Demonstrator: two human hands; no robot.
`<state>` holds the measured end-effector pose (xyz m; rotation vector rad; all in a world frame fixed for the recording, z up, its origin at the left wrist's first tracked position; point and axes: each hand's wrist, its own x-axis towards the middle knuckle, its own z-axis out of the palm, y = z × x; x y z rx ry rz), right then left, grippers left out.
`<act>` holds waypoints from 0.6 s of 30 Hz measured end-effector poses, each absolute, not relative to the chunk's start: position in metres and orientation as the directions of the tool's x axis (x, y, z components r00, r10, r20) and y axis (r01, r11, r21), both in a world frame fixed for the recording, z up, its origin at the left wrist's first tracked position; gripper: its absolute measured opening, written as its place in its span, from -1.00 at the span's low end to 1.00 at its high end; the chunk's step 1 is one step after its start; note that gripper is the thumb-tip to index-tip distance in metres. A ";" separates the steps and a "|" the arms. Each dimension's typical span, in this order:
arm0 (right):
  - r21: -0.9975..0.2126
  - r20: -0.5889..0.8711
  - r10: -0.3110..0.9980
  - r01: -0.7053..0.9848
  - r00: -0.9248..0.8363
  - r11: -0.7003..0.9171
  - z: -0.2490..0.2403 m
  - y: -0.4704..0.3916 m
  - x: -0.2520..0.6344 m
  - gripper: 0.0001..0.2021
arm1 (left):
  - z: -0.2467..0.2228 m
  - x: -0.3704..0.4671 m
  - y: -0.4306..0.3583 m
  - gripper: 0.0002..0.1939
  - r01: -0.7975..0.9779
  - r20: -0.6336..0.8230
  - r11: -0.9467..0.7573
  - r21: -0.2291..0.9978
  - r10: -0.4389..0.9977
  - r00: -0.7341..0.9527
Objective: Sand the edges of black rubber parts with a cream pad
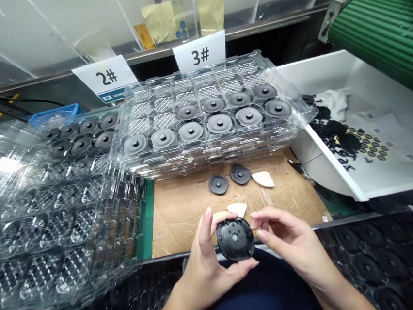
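A black rounded plastic disc point(235, 240) is gripped by its edge between the thumb and fingers of my left hand point(209, 257). The face toward me shows small holes and a pale round centre. My right hand point(291, 239) is at the disc's right rim, its thumb and fingertips pinched together; whatever lies between them is too small to make out. Just beyond the disc, a white curved-edged piece point(237, 208) lies on the cardboard point(183, 215). Farther back are two dark discs point(218, 184) point(240, 174) with central knobs, beside another white piece point(263, 179).
Stacked clear trays point(205, 145) with several grey discs stand behind the cardboard. More clear trays point(53, 228) fill the left side. At right, a white bin point(388, 184) holds black scraps and label sheets, below a green ribbed belt point(384, 30). Signs read 2# point(106, 78) and 3# point(200, 53).
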<state>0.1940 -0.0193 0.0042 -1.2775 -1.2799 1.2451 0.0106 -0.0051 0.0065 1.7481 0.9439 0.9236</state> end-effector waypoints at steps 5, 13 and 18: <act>-0.977 -0.209 0.917 0.033 -0.340 -0.211 0.015 -0.013 0.189 -0.82 | 0.007 0.003 -0.005 0.13 0.148 0.088 -0.170 0.974 0.891 0.445; -0.903 -0.312 0.783 -0.086 -0.538 -0.420 0.027 0.002 0.187 -0.78 | 0.005 -0.003 -0.010 0.11 -0.028 -0.082 0.108 0.994 0.883 0.462; -0.910 -0.312 0.789 -0.071 -0.530 -0.408 0.026 0.004 0.184 -0.79 | 0.006 -0.003 -0.010 0.12 -0.055 -0.121 0.162 0.985 0.887 0.447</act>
